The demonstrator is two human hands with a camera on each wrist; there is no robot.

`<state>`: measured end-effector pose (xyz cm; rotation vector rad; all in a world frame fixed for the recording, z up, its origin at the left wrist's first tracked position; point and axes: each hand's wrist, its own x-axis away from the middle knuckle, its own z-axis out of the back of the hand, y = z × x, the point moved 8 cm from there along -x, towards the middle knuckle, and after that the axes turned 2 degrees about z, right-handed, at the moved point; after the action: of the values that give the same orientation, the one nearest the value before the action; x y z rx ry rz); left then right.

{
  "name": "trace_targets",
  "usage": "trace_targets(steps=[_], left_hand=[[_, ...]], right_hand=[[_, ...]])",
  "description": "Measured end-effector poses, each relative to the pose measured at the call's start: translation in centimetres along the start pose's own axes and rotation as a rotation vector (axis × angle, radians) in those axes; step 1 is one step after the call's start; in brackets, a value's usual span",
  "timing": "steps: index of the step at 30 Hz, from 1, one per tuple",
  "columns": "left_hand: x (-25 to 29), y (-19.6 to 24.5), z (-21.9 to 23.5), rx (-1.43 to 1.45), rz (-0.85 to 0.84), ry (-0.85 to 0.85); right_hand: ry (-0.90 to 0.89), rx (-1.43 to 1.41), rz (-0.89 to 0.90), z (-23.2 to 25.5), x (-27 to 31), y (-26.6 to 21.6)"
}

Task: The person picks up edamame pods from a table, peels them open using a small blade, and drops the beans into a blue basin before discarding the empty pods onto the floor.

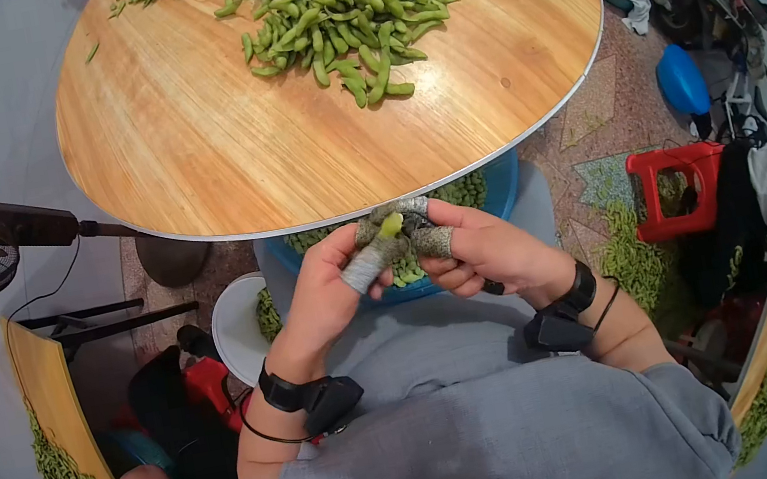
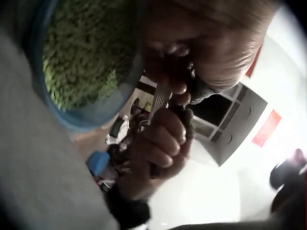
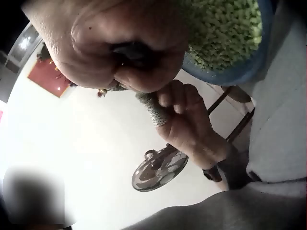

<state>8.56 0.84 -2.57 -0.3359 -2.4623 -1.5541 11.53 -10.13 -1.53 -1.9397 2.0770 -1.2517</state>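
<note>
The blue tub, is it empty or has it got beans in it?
Not empty: the tub holds many green beans, seen in the left wrist view. Some bare wall shows inside, so it seems not quite full.

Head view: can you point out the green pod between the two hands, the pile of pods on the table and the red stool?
Green pod (image 1: pixel 390 226): head view, on its exposed tip.
Pile of pods (image 1: pixel 337 19): head view, around its middle.
Red stool (image 1: pixel 676 228): head view, on its lower edge.

The table rim bars a low path ahead of the hands, with free room left of the pods.
</note>
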Motion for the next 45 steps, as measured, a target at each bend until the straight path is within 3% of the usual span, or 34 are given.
trace_targets(steps=[1,2,4,8,11,13,14,16,20,22,23,25,29,31,32,34,35,37,41,44,45], left_hand=[[0.0,0.9,0.3,-0.344,-0.106,0.122],[0.0,0.8,0.6,-0.343,-0.103,0.119],[1.2,3.6,-1.4,-1.317,-0.661,0.15],[1.1,3.6,-2.2,-1.463,-0.691,0.228],[0.6,2.8,-1.7,-1.441,-0.661,0.269],[-0.2,1.1,-0.1,-0.9,-0.372,0.158],[-0.2,1.1,-0.1,-0.902,-0.368,0.154],[-0.4,-3.4,0.2,0.127,0.233,-0.021],[-0.4,-5.2,-0.7,0.17,0.258,-0.06],[-0.7,-5.8,-0.8,-0.211,0.28,-0.016],[-0.7,-5.9,-1.0,-0.214,0.284,-0.02],[-0.9,-5.9,-1.4,-0.285,0.268,-0.039],[-1.0,-6.1,0.2,-0.239,0.242,-0.005],[-1.0,-6.1,0.4,-0.24,0.239,-0.008],[-1.1,-6.0,0.3,-0.239,0.243,-0.004],[-1.1,-6.0,-0.2,-0.252,0.312,-0.03],[-1.1,-5.9,-0.1,-0.253,0.311,-0.032],[-1.1,-5.5,0.6,-0.318,0.286,0.009],[-0.6,-4.7,0.0,-0.402,0.341,-0.072],[-0.2,-3.9,2.0,0.052,0.18,0.138],[0.1,-4.3,2.3,0.053,0.178,0.138]], right_hand=[[0.01,0.016,0.003,0.2,0.0,0.1],[0.013,0.013,0.003,0.1,0.2,0.2],[0.093,0.238,0.045,-0.1,0.4,-0.1],[0.167,0.51,0.198,0.3,-0.1,-0.7],[0.2,0.585,0.262,1.7,-0.6,-0.4],[0.187,0.591,0.293,2.4,-0.7,-0.3],[0.19,0.586,0.293,2.8,-0.6,-0.2],[0.16,0.362,0.134,3.6,-0.7,1.5],[0.135,0.095,0.011,4.8,-0.5,3.3],[0.352,0.627,0.364,6.7,-1.1,1.4],[0.356,0.622,0.365,7.2,-1.4,1.6],[0.345,0.864,0.534,7.0,-1.6,0.4],[0.459,0.832,0.449,9.5,-3.1,1.2],[0.397,0.751,0.669,8.4,-2.8,0.2],[0.394,0.749,0.665,8.3,-2.6,0.0],[0.375,0.791,0.416,8.0,-2.6,0.3],[0.377,0.791,0.418,7.9,-2.5,0.3],[0.354,0.446,0.273,8.3,-2.8,1.8],[0.304,0.466,0.22,8.1,-3.0,2.7],[0.254,0.238,0.179,7.7,-2.8,3.6],[0.269,0.209,0.193,7.5,-2.6,3.7]])
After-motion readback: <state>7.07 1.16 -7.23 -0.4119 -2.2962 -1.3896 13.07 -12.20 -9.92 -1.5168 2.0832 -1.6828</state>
